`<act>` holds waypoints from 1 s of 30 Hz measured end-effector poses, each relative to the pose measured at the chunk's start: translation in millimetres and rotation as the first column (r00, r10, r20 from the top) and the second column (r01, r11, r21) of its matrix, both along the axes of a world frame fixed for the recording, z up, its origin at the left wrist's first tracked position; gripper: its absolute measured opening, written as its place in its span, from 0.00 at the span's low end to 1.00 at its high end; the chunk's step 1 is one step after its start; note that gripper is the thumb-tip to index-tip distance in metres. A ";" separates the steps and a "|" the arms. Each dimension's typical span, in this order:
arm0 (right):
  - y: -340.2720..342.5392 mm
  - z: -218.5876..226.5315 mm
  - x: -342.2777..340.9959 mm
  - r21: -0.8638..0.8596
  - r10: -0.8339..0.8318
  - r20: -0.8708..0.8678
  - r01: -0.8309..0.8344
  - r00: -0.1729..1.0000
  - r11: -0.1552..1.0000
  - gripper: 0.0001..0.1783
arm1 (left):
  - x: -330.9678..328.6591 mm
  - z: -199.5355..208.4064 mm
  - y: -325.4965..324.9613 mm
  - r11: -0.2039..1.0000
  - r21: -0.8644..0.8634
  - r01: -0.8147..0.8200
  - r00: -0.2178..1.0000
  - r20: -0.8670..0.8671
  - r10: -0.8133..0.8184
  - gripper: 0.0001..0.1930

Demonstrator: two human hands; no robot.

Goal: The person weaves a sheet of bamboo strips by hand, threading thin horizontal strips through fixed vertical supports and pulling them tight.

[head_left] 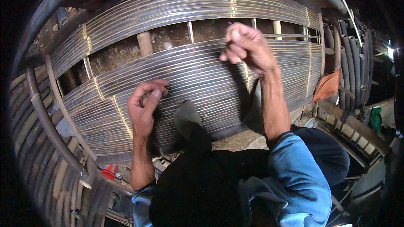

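Note:
Below my hands lies a wide panel of dark, narrow slats (pixel 168 71) with pale lines between them, apparently bamboo. My left hand (pixel 144 101) is just over its left-middle part, the thumb against curled fingers. Raised near the panel's far edge, my right hand (pixel 248 46) is closed, fingers bent in and slightly blurred. Whatever either hand may pinch is too small or hidden to name. A thin reddish line of cord (pixel 197 71) crosses the slats between my hands. Pale ties (pixel 122 115) cross them farther left.
Beyond a gap with crossbars (pixel 145 44) lies a second slat panel (pixel 168 6). An orange bundle of strands (pixel 327 86) hangs at the right edge. Bamboo poles (pixel 355 67) stand at right; more poles (pixel 40 113) lie at left, near a red cup (pixel 109 171).

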State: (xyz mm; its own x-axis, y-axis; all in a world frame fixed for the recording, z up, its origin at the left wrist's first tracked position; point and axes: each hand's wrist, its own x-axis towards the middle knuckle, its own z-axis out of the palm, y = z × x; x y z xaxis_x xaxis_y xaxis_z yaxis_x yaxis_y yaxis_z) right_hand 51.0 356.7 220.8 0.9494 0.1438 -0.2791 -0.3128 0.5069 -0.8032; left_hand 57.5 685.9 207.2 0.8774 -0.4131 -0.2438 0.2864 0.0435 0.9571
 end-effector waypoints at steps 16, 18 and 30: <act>24.9 -100.8 35.2 -0.981 0.445 0.121 0.038 0.887 0.191 0.16 | 39.6 -23.7 20.8 0.619 0.685 -0.385 0.869 0.494 -0.006 0.26; 12.4 -112.9 39.8 -0.966 0.454 0.155 0.039 0.877 0.254 0.15 | 54.7 -26.5 6.1 0.576 0.658 -0.485 0.737 0.662 -0.136 0.27; -57.3 16.9 21.8 -0.248 -0.327 0.222 0.377 0.919 0.892 0.07 | 92.6 -100.0 -95.6 0.597 0.754 -0.275 0.759 0.552 -0.347 0.27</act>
State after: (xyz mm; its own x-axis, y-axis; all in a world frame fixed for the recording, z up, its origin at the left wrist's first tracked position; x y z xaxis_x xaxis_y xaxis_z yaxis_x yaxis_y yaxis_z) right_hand 72.8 299.4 237.7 0.9592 -0.2687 -0.0875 -0.0017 0.3043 -0.9526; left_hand 150.1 590.4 107.2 0.9232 -0.3746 0.0854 -0.3600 -0.7657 0.5330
